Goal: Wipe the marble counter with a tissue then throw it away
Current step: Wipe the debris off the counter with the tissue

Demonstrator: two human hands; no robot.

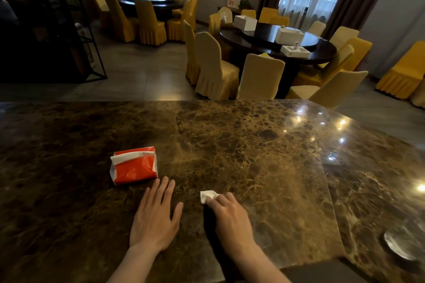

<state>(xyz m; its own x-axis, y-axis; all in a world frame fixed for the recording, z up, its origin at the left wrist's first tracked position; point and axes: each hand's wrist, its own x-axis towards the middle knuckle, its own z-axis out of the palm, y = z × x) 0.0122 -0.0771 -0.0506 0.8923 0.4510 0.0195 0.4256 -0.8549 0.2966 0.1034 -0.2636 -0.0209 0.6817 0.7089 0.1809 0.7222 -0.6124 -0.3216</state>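
Note:
A dark brown marble counter (241, 145) fills the lower half of the view. My right hand (232, 218) presses a crumpled white tissue (208, 196) onto the marble, and the tissue pokes out past my fingertips. My left hand (157, 216) lies flat on the counter with its fingers spread, holding nothing. Just beyond my left fingertips sits a red tissue pack (134, 165) with a white sheet sticking out of its top.
A round metal dish (400, 246) sits on the counter at the far right, near the edge. Beyond the counter stand round dark dining tables (276, 39) ringed with yellow-covered chairs (216, 69), and a black metal shelf (76, 30) at the left.

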